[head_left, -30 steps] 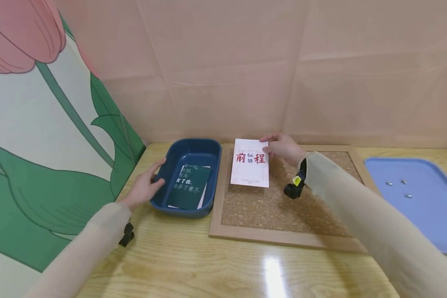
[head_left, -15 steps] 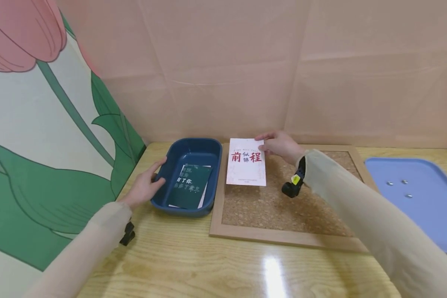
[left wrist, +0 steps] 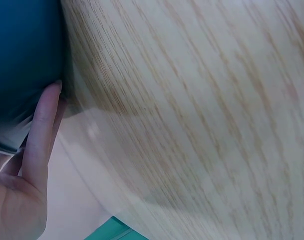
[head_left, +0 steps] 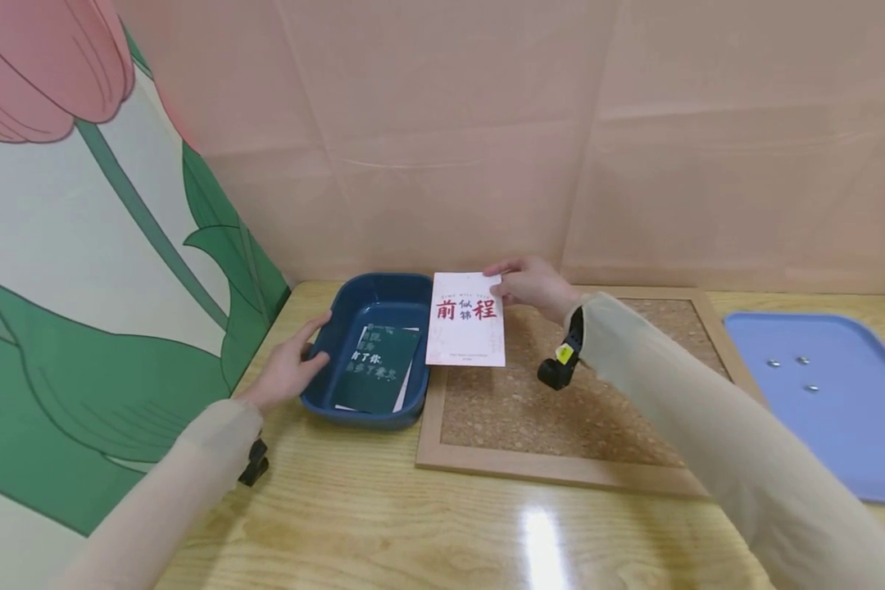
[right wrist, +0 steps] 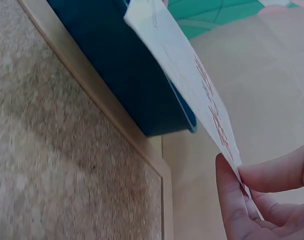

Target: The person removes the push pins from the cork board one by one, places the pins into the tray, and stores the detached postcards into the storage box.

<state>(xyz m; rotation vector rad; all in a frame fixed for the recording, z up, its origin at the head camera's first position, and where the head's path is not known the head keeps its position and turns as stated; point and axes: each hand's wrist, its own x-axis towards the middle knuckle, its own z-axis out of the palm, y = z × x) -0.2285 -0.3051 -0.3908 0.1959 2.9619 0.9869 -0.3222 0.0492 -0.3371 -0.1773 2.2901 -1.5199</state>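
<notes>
My right hand (head_left: 534, 287) pinches the upper right corner of a white postcard (head_left: 465, 340) with red and dark lettering. In the right wrist view the postcard (right wrist: 176, 65) is tilted, thumb on one face and fingers on the other. It hangs above the cork board's left frame, overlapping the right rim of a dark blue tub (head_left: 372, 422) in the head view. My left hand (head_left: 288, 369) holds the tub's left side, thumb over the rim. In the left wrist view its straight fingers (left wrist: 42, 125) lie along the outer wall. A dark green card (head_left: 376, 373) lies inside, over a white-edged one.
The wood-framed cork board (head_left: 560, 418) lies right of the tub. Farther right, a light blue tray (head_left: 848, 442) carries several small shiny metal pieces (head_left: 803, 360). A pinkish wall covering (head_left: 442, 164) stands behind the table (head_left: 383, 516); a flower-patterned panel (head_left: 103, 328) is at left.
My right hand has moved left with the postcard, from above the cork board to the tub's right rim. My left hand and the tub have stayed in place.
</notes>
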